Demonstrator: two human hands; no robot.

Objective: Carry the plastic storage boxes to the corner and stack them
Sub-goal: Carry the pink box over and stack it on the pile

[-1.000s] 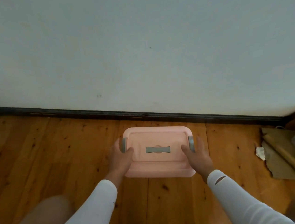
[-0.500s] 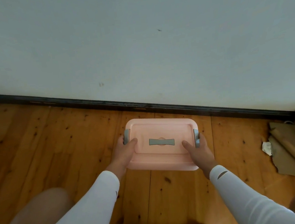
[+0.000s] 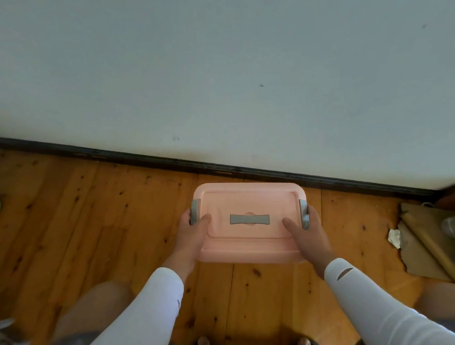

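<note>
smooth pink rounded box (image 3: pixel 250 222) with grey clips, gripped at both ends by left hand (image 3: pixel 190 237) and right hand (image 3: pixel 307 232), glossy plank floor (image 3: pixel 88 225), box raised further since earlier

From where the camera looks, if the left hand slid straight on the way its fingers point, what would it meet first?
Probably the dark skirting board below the pale wall; the left hand already grips the pink plastic box. Depth unclear.

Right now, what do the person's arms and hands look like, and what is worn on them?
Both arms wear long, snug white sleeves that end at the wrists. The right sleeve has a small slit-shaped tear close to its cuff. The left sleeve has a faint dark mark near its cuff edge. The left hand and right hand are bare: no gloves, rings or watch show.
</note>
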